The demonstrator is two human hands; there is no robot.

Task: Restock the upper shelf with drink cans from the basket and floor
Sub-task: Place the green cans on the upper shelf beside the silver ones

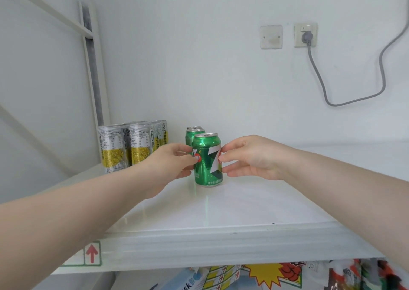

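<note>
A green 7up can (208, 161) stands upright on the white upper shelf (221, 210), in front of two more green cans (192, 133) lined up behind it. My left hand (170, 163) touches its left side with the fingertips. My right hand (247, 157) touches its right side with thumb and fingertips. Both hands pinch the can between them while it rests on the shelf. A group of several tall silver-and-yellow cans (130, 145) stands at the shelf's left rear. No basket or floor is in view.
The shelf's white upright post (93, 68) rises at the left rear. On the wall behind are a blank plate (271, 37) and a socket with a grey plug and cable (307, 37). Colourful packages (276, 276) show below the shelf's front edge.
</note>
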